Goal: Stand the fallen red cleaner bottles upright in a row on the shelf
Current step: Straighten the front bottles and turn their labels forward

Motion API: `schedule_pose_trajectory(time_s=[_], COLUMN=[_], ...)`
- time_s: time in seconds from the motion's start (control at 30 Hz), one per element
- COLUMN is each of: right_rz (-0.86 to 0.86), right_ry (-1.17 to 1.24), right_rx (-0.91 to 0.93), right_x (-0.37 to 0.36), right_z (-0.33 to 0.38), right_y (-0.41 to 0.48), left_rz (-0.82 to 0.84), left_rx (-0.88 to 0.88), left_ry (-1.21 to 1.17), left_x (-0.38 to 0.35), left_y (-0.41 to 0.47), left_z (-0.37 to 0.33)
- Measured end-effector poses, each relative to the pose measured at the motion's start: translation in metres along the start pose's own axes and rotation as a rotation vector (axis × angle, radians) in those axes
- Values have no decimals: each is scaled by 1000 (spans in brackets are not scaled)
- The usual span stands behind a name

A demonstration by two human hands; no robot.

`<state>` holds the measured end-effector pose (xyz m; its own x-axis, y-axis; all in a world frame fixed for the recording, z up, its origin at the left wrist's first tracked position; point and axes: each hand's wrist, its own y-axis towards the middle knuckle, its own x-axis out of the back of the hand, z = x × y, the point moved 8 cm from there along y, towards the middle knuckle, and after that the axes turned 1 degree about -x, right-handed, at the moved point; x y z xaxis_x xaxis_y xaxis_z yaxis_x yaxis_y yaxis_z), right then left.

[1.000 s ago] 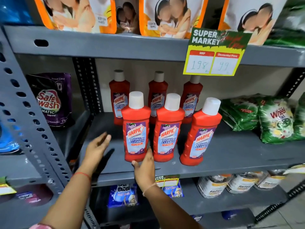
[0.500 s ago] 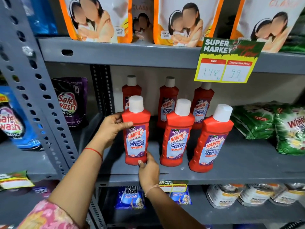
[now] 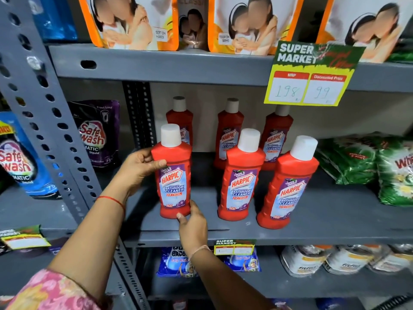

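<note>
Several red Harpic cleaner bottles with white caps stand upright on the grey shelf (image 3: 335, 222), three in front and three behind. My left hand (image 3: 139, 166) grips the shoulder of the front left bottle (image 3: 173, 175). My right hand (image 3: 193, 224) holds that same bottle at its base, thumb on the front. The front middle bottle (image 3: 241, 182) and front right bottle (image 3: 288, 189) stand free to its right. The back row (image 3: 230, 135) is partly hidden behind the front bottles.
A grey perforated upright (image 3: 51, 130) runs just left of my left arm. Purple and blue Safewash pouches (image 3: 98, 135) fill the bay to the left. Green detergent bags (image 3: 366, 166) lie at the shelf's right end. A yellow price card (image 3: 308, 79) hangs from the shelf above.
My left hand went from open on the shelf to gripping the front left bottle's shoulder. The bottle has shifted left, widening the gap to the middle bottle. My right hand stayed at its base.
</note>
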<state>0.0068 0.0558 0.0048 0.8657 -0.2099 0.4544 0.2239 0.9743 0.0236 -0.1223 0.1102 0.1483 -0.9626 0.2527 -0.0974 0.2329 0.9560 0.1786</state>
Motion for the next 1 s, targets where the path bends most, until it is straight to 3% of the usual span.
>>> schedule_pose_trajectory(time_s=[0.03, 0.1, 0.17, 0.2, 0.3, 0.43, 0.57, 1.0], right_rz=[1, -27, -192, -310, -482, -316, -176, -135], right_ry=[31, 91, 120, 112, 106, 97, 91, 52], right_rx=[8, 66, 212, 273, 213, -17, -66, -46], right_x=[4, 21, 54, 75, 119, 133, 133, 118], right_z=[-1, -2, -1, -4, -23, -46, -51, -50], right_y=[-6, -24, -44, -53, -53, -17, 10, 8], left_rz=[-36, -298, -604, -659, -486, -109, 86, 24], left_rx=[-2, -80, -293, -405, -534, -233, -31, -15], left_ry=[36, 199, 364, 412, 430, 194, 89, 146], left_x=[1, 17, 22, 11, -50, -123, -148, -131], left_y=[-2, -13, -41, -53, -58, -14, 11, 8], left_z=[0, -11, -36, -47, -51, -9, 29, 36])
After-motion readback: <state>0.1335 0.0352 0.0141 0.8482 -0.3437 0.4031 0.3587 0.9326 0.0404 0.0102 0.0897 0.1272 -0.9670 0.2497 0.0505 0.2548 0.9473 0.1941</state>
